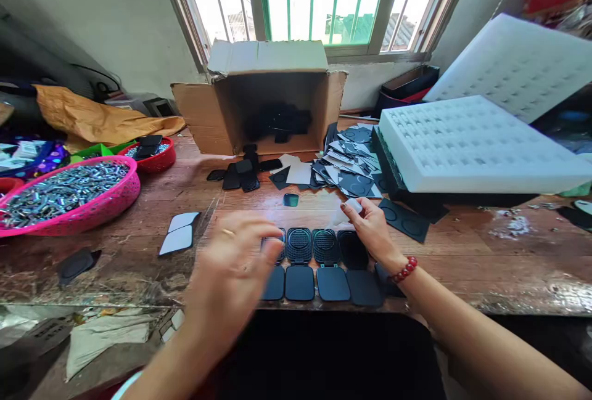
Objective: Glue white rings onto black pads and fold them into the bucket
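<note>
My right hand (370,224), with a red bead bracelet at the wrist, pinches a small white piece (354,205) over the right end of a row of open black square cases (325,246). The cases' flat lids (333,283) lie toward the table's front edge. Blurred by motion, my left hand (238,264) hangs over the left end of the row and hides part of it. Its fingers are bent, and whether anything is between them cannot be made out. A small dark square (291,200) lies just behind the row.
Behind stands an open cardboard box (272,57), with black pieces (245,173) and a heap of cut sheets (351,163) before it. White foam blocks (476,147) stand right. A pink basket (132,184) of metal parts is left, near white pieces (179,233).
</note>
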Demonstrator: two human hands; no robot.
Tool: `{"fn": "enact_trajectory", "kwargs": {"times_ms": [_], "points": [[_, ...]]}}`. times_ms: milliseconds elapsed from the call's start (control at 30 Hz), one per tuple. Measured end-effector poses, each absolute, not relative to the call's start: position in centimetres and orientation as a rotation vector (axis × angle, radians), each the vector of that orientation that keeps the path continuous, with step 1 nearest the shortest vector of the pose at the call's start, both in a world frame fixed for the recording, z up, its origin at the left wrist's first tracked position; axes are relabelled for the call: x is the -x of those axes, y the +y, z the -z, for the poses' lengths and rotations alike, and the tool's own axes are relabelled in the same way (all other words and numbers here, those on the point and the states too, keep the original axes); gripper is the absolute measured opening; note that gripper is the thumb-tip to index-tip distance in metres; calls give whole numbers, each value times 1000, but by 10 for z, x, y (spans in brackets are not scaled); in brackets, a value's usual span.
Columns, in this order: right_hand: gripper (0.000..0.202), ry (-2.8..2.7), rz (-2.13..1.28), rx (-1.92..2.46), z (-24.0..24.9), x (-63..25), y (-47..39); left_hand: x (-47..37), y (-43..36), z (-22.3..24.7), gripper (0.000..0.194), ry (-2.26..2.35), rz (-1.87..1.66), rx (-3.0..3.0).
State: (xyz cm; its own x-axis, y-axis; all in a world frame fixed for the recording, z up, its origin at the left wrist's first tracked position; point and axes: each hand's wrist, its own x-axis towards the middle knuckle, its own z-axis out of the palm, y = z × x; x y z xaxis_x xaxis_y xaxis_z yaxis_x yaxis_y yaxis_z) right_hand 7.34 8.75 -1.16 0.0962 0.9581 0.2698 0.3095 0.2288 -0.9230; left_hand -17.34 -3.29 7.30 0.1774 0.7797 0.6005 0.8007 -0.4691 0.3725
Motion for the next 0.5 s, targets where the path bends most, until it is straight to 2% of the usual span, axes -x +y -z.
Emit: {"fn": "enact_trajectory", "kwargs": {"times_ms": [100,233,500], "points": [[38,-1453,-759,1297,14,-73,90,137,-33,-28,22,-1571,1001,2575],[39,-1466,-770,1303,18,-72,92,101,-35,13,37,-1670,780,2624],[41,-1509,-732,1307,22,-66,94,95,-31,10,53,-1781,500,2677]]}}
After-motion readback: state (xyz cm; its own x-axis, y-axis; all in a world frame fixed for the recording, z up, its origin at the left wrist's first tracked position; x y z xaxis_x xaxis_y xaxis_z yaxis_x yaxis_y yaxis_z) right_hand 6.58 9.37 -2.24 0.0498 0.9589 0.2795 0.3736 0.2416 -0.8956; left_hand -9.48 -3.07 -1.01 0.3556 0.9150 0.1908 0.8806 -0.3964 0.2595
